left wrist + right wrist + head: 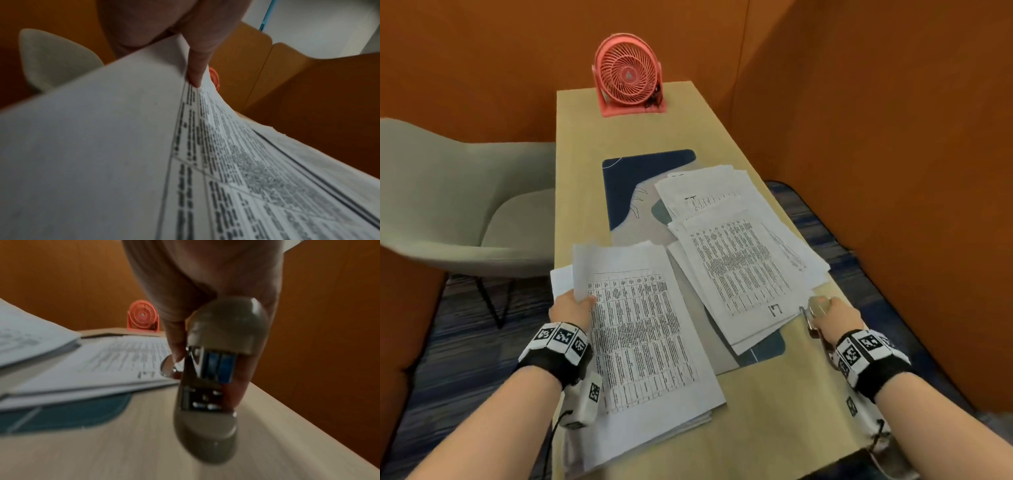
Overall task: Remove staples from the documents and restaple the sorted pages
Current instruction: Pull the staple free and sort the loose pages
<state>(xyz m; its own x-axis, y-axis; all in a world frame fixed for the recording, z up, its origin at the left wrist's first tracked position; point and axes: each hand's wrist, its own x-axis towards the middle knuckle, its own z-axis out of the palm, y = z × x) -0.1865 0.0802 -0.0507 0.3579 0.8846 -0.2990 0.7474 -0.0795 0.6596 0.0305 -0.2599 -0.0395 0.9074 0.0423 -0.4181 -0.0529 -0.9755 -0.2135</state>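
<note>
A stack of printed table pages (643,329) lies at the near left of the wooden table (767,421). My left hand (571,308) pinches the top sheet's left edge and lifts it, curled upward; in the left wrist view a finger (197,68) presses on that lifted page (92,146). A second, fanned pile of pages (739,260), its top sheet marked 17, lies to the right on a dark blue mat (647,171). My right hand (832,315) grips a beige stapler (816,308) just right of that pile; the stapler (213,386) hangs just above the tabletop, mouth downward.
A pink desk fan (628,73) stands at the table's far end. A grey chair (458,209) is to the left. Orange partition walls (893,137) close in behind and on the right. Bare wood shows at the near right of the table.
</note>
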